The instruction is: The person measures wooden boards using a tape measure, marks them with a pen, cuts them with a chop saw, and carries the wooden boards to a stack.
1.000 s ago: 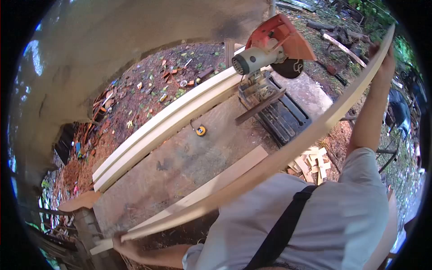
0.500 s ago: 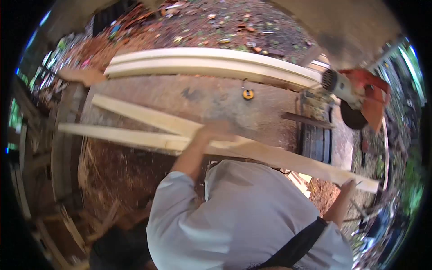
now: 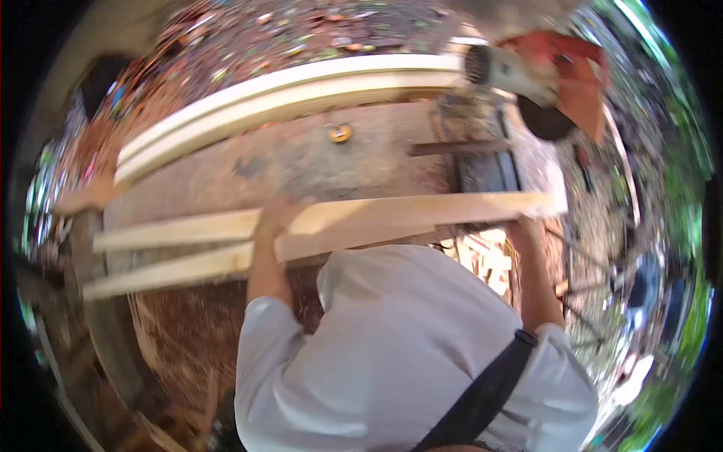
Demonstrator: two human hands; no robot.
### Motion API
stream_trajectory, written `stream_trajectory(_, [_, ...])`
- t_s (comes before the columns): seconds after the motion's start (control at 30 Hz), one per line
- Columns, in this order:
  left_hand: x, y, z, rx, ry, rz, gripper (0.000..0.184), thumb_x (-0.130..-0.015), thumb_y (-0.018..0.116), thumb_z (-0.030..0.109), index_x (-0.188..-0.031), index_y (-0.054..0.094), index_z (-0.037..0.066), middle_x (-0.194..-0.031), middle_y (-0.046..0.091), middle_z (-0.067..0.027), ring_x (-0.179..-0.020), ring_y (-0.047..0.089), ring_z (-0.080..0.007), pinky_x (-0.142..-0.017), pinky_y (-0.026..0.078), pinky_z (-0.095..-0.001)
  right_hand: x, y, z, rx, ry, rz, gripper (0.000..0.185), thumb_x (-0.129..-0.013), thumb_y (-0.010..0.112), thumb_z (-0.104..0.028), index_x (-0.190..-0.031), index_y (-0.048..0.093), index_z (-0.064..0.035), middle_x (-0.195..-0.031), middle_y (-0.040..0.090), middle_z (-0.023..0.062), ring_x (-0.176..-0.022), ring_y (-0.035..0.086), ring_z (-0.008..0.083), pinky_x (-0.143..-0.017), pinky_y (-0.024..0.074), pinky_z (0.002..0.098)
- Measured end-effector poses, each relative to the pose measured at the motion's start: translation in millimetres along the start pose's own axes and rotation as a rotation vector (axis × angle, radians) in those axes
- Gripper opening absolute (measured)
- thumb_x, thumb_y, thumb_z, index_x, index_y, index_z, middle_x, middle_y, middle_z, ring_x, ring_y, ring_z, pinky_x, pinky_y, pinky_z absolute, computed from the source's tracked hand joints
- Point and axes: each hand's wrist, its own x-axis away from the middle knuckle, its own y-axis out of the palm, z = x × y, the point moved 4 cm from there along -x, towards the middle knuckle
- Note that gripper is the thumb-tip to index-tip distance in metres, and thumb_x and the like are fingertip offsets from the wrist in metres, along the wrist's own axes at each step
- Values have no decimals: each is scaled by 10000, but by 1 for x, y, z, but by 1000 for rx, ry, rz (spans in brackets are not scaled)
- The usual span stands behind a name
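A long pale wooden plank [image 3: 407, 211] lies crosswise in front of me, over the near side of the worktable. My left hand [image 3: 280, 217] is closed over it left of its middle; the fingers are slightly blurred. Near the plank's right end, my right hand [image 3: 526, 228] grips the lower edge, its fingers partly hidden. A second pale plank [image 3: 177, 270] lies on the near side, its left end spread apart from the first one's, and it runs under or beside the held plank toward the right.
Several pale boards [image 3: 286, 94] lie along the table's [image 3: 294, 166] far edge. A yellow tape measure [image 3: 340, 133] rests on the tabletop. At the back right stands an orange cut-off saw [image 3: 553, 79] with a dark disc. Wood offcuts [image 3: 486, 260] lie below the near right edge.
The held plank's right end has swung away from my body, toward the saw, so the plank lies nearly level across the view. My right hand moved with it. The whole view has also shifted.
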Motion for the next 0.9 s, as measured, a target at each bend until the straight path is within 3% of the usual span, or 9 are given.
stream_trajectory(0.03, [-28, 2, -41, -53, -89, -107, 703, -813, 673, 591, -1139, 693, -32, -1112, 698, -244, -1058, 669, -357, -934, 495, -453, 15, 22, 20, 179, 4, 21, 187, -936, 536, -116, -1038, 597, 28, -961, 651, 115, -831, 629, 221, -721, 544, 353])
stream_trajectory(0.1, [-38, -12, -77, -11, 244, 207, 651, -878, 639, 516, -1286, 623, 9, -1202, 656, -256, -1146, 631, -355, -986, 462, -434, 43, 68, 60, 423, 64, 38, 185, -946, 560, -143, -1032, 593, 17, -908, 651, 122, -784, 647, 239, -682, 558, 361])
stream_trajectory(0.27, [-61, -41, -129, -157, 28, 185, 536, -914, 597, 488, -1218, 691, 56, -1108, 702, -245, -1106, 659, -345, -951, 477, -453, 92, 176, 81, 485, 197, 58, 210, -975, 582, -229, -1036, 598, -29, -836, 661, 84, -670, 644, 184, -631, 562, 337])
stream_trajectory(0.33, [-76, -47, -163, -243, -315, -36, 531, -947, 512, 440, -1393, 546, 155, -1316, 589, -256, -1206, 566, -435, -1018, 442, -490, 89, 189, 90, 551, 218, 8, 232, -975, 589, -253, -1027, 604, -27, -830, 661, 83, -661, 646, 184, -617, 557, 327])
stream_trajectory(0.6, [-99, 4, -147, -577, 24, 396, 560, -903, 541, 487, -1306, 591, 102, -1225, 632, -250, -1152, 594, -427, -986, 456, -524, 101, 210, 95, 976, 200, -455, 488, -980, 574, -483, -894, 614, -5, -662, 671, 107, -582, 665, 173, -546, 541, 295])
stream_trajectory(0.7, [-115, 14, -72, -381, -10, 83, 626, -867, 612, 474, -1336, 565, 62, -1320, 585, -244, -1217, 560, -411, -1017, 450, -506, 123, 240, 87, 1186, 158, -637, 510, -971, 602, -458, -731, 627, -10, -611, 652, 102, -575, 661, 173, -540, 522, 328])
stream_trajectory(0.77, [-102, 4, 29, -96, -63, 213, 584, -855, 656, 428, -1294, 601, 46, -1354, 565, -234, -1219, 561, -403, -1018, 456, -499, 136, 265, 81, 1428, 91, -891, 486, -957, 634, -423, -729, 638, 6, -622, 648, 105, -593, 662, 197, -571, 506, 375])
stream_trajectory(0.83, [-162, 39, 44, -186, 267, 463, 498, -857, 671, 408, -1200, 665, 46, -1328, 582, -239, -1171, 588, -414, -993, 473, -498, 154, 304, 73, 1613, 158, -900, 464, -947, 650, -402, -760, 650, 23, -668, 650, 114, -678, 665, 199, -643, 501, 380])
stream_trajectory(0.9, [-165, 38, 108, -301, 315, 436, 378, -869, 654, 385, -1085, 724, 83, -1331, 580, -232, -1161, 600, -388, -975, 489, -487, 155, 321, 86, 1649, -181, -1150, 451, -972, 619, -389, -793, 658, 22, -718, 650, 128, -777, 655, 182, -691, 495, 360])
